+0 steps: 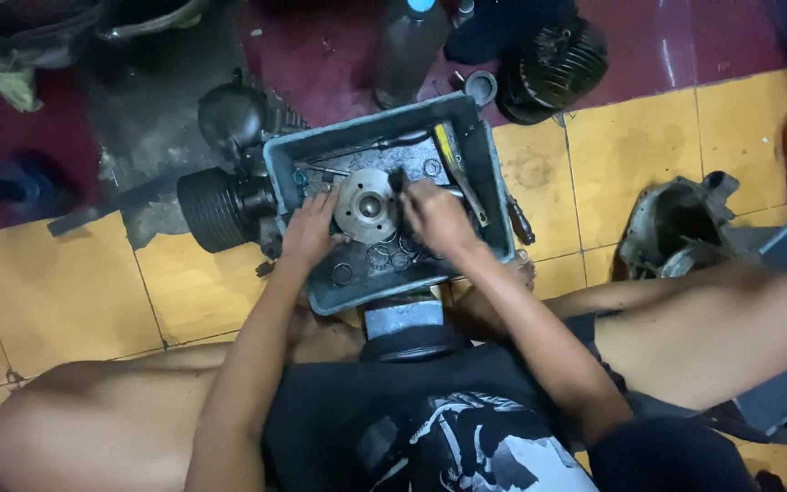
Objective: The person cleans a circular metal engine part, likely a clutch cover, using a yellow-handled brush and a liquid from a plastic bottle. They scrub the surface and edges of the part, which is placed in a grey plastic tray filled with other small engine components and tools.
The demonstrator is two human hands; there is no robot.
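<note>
A grey rectangular tray sits on the floor between my knees, holding small rings, washers and tools. In its middle lies a round metal hub plate with a centre hole. My left hand rests on the plate's left edge and steadies it. My right hand is closed around a small dark tool whose tip touches the plate's upper right edge. Several metal rings lie below the plate in the tray.
A finned engine cylinder lies left of the tray, another finned part at the back. A dark bottle stands behind the tray. An engine casing sits to the right on yellow tiles. A screwdriver lies beside the tray.
</note>
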